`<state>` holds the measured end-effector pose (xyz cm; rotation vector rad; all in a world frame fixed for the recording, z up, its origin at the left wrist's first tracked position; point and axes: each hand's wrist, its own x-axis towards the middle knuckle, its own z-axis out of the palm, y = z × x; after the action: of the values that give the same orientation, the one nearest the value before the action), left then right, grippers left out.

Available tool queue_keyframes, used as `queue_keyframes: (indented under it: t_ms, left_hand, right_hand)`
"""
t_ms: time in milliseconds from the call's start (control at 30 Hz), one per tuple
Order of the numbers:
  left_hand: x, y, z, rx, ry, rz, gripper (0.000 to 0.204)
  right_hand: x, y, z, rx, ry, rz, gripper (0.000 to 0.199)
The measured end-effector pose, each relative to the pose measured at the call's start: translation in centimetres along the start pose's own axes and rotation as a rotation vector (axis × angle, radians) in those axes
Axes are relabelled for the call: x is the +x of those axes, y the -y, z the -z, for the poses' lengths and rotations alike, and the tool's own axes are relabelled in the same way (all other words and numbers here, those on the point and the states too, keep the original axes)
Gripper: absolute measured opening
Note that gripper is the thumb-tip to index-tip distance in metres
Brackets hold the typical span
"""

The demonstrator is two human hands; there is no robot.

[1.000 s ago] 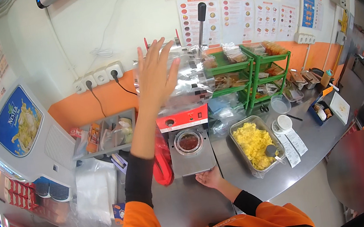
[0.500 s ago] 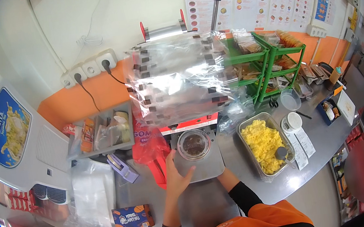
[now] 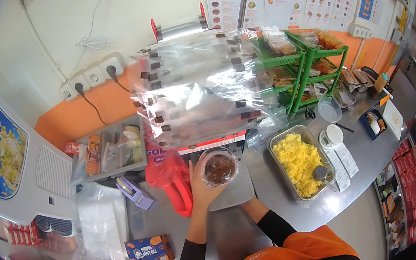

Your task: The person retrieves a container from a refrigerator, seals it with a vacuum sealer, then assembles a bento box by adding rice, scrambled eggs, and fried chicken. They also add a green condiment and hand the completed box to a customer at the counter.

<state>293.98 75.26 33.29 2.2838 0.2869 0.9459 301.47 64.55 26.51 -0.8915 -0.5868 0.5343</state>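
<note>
While left hand (image 3: 200, 183) is wrapping clear plastic cup (image 3: 218, 167) of dark filling, cup seeming light, thin-walled, squashable; best gripped low around sides. Right hand hidden, grip unknowable.

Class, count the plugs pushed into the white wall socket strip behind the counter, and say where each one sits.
2. One black plug sits left of the middle of the socket strip; the other black plug sits nearer its right end. None seems hidden.
</note>
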Motion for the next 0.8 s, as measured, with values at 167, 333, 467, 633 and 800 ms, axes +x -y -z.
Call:
queue_keyframes:
  t_ms: [167, 333, 467, 633, 800]
  left_hand:
    - [0.2, -4.6, 3.6, -0.572, -0.135, 0.292, 0.067]
    - [-2.9, -7.4, 9.2, -0.388, -0.034, 0.399, 0.059]
    - [-6.1, -9.4, 11.2, -0.277, 0.122, 0.481, 0.066]
    - [-13.3, -7.7, 9.8, -0.358, 0.009, 0.505, 0.073]
    - [-21.6, -1.9, 4.6, -0.417, -0.117, 0.516, 0.074]
  right_hand:
    - [-6.2, -4.3, 4.4, 0.534, -0.032, -0.723, 0.031]
    - [-9.8, -0.8, 3.9, -0.047, 0.301, -0.868, 0.034]
    - [-10.0, 1.6, 3.8, 0.092, 0.271, -0.797, 0.043]
    - [-9.1, 1.4, 0.7, -0.098, 0.085, -0.729, 0.048]
    - [-8.1, 1.3, -0.2, -0.129, -0.053, -0.643, 0.047]
